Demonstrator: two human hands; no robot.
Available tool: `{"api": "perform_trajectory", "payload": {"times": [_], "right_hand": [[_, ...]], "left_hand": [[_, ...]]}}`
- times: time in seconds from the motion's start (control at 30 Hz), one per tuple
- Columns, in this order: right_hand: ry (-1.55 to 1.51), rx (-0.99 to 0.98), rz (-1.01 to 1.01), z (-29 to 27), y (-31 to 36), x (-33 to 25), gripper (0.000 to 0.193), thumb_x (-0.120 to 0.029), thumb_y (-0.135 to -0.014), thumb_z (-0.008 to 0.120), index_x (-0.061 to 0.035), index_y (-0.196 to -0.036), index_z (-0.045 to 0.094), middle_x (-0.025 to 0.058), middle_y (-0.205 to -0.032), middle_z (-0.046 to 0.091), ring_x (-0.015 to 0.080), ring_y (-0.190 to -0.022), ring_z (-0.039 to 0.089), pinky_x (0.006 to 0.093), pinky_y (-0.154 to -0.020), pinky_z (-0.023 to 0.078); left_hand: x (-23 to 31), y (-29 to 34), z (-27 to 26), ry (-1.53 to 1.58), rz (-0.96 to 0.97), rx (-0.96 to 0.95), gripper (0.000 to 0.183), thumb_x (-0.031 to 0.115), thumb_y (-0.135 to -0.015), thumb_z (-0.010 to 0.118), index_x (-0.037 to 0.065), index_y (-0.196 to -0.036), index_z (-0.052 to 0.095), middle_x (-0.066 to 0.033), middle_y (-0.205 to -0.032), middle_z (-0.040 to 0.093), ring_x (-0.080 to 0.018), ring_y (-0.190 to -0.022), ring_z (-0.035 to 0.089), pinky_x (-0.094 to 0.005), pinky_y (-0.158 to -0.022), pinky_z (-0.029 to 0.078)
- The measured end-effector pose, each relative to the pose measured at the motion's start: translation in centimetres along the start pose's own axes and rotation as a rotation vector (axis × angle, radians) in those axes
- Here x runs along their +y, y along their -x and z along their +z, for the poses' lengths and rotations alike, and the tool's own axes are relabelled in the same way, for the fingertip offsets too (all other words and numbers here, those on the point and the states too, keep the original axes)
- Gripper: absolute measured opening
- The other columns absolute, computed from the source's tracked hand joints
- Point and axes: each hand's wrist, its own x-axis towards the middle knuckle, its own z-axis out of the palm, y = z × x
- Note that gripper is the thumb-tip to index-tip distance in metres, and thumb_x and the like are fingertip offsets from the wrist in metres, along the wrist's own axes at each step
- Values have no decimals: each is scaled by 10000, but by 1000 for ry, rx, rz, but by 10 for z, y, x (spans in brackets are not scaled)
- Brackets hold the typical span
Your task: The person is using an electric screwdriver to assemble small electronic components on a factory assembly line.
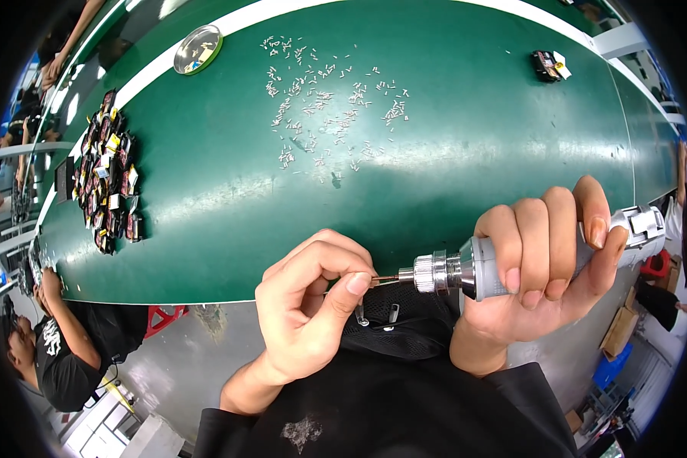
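My right hand point(538, 263) is wrapped around the grey body of an electric screwdriver point(482, 269), held level with its silver chuck point(433, 273) toward the left. From the chuck a thin bit point(388, 279) reaches to my left hand point(309, 305). There the thumb and index finger pinch together at the bit's tip; whatever lies between the fingertips is hidden. Both hands are raised near the front edge of the green table point(214, 221). Many small, thin silvery pieces, perhaps screws, point(322, 101) lie scattered on the table beyond my hands.
A pile of small black packs with labels point(113, 179) sits on the left side. One black piece with a white tag point(545, 66) lies far right. A round dish point(214, 37) holding small bits stands at the back. Another person point(72, 351) works at the left.
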Motion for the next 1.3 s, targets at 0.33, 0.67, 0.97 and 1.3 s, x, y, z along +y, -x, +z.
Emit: {"api": "perform_trajectory", "payload": {"times": [0.33,0.67,0.97,1.3], "right_hand": [[112,-13,41,-17,2,-12,178,-279,-988,398,-115,-918,404,-36,-565,380,81,-437,372,263,-503,379],[153,252,-149,-32,11,-53,189,-264,-976,461,-112,-865,456,-44,-513,354,64,-401,339,244,-456,356],[141,380,-217,-32,28,-75,185,-235,-958,487,-104,-834,444,-48,-499,349,64,-409,338,248,-464,345],[117,474,-180,-59,43,-90,189,-234,-946,501,-112,-820,434,-36,-526,336,81,-437,328,260,-503,357]], "left_hand": [[-5,-13,13,-510,298,-42,108,-110,-736,607,-24,-761,545,-112,-729,582,-219,-606,537,-295,-553,430],[35,-76,51,-926,544,-349,269,42,-757,675,-25,-995,570,-148,-868,582,-299,-740,573,-376,-621,475],[-9,-219,163,-1239,717,-262,441,170,-758,725,12,-1099,495,-136,-1065,517,-296,-988,525,-401,-790,490],[-8,-188,96,-1229,793,-521,432,-49,-760,583,24,-1183,529,-141,-1102,554,-306,-1041,516,-384,-839,464]]}}
